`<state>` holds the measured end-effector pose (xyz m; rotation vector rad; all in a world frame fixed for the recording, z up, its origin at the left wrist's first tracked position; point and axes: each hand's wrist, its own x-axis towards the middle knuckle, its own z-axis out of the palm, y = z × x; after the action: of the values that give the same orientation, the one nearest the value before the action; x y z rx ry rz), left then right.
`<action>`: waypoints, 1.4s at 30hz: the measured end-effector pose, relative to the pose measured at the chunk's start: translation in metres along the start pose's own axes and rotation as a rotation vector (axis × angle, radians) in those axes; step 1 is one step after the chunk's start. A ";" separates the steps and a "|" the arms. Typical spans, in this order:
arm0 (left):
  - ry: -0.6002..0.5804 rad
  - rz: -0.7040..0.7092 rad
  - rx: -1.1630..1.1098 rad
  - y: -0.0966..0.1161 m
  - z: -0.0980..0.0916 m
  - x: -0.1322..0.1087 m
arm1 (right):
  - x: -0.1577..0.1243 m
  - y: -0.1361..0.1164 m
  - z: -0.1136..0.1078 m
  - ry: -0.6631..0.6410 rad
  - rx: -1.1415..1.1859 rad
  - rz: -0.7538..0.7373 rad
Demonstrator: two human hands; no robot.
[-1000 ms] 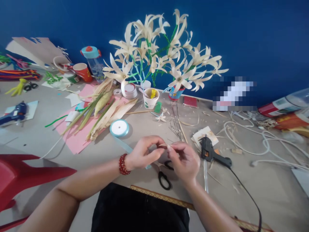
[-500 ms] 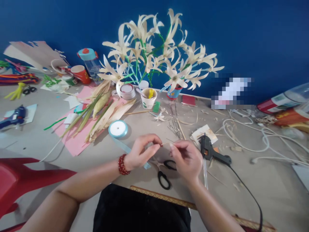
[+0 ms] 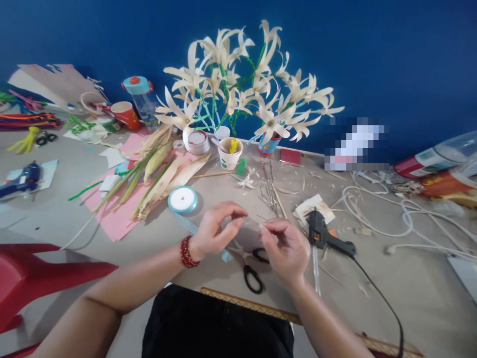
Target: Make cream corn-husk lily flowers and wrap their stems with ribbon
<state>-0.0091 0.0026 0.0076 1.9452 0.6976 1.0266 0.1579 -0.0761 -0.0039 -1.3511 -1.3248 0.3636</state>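
Note:
My left hand (image 3: 216,229) and my right hand (image 3: 286,247) meet over the table's near edge, both pinched shut on a thin pale strip that is too small to name. A red bead bracelet (image 3: 185,252) circles my left wrist. Black-handled scissors (image 3: 252,270) lie on the table just below my hands. A light blue ribbon spool (image 3: 182,199) sits to the left, its loose end running under my left hand. A black glue gun (image 3: 325,234) rests right of my right hand.
A bunch of pale husk flowers (image 3: 238,94) stands in cups at the back. Corn husks (image 3: 160,174) lie on pink paper (image 3: 114,219). White cables (image 3: 395,219) sprawl at right. A blue glue gun (image 3: 20,179) lies far left, a red chair (image 3: 33,273) lower left.
My hands have drawn slightly apart and my left fingers have lifted a little; the strip between them stays pinched. The view has shifted slightly.

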 end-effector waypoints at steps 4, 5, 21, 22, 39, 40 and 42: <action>-0.049 0.169 0.115 -0.001 0.001 0.000 | 0.002 -0.002 0.004 -0.065 -0.024 -0.035; -0.055 0.189 0.152 -0.001 0.001 0.000 | 0.003 -0.003 0.004 -0.084 -0.039 -0.034; -0.155 0.228 0.461 0.001 0.000 -0.001 | 0.015 -0.004 -0.004 -0.264 -0.335 -0.235; -0.145 0.223 0.459 0.001 -0.001 -0.002 | 0.017 -0.003 -0.006 -0.241 -0.349 -0.233; -0.117 0.155 0.404 0.003 -0.002 -0.002 | 0.020 -0.005 -0.007 -0.310 -0.330 -0.070; -0.107 0.154 0.405 0.003 -0.002 -0.002 | 0.021 -0.002 -0.011 -0.274 -0.351 -0.051; -0.087 0.139 0.405 0.003 -0.003 -0.002 | 0.025 0.003 -0.019 -0.169 -0.390 -0.014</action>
<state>-0.0123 0.0009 0.0102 2.4016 0.7758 0.9279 0.1824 -0.0639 0.0107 -1.6605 -1.6035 0.2189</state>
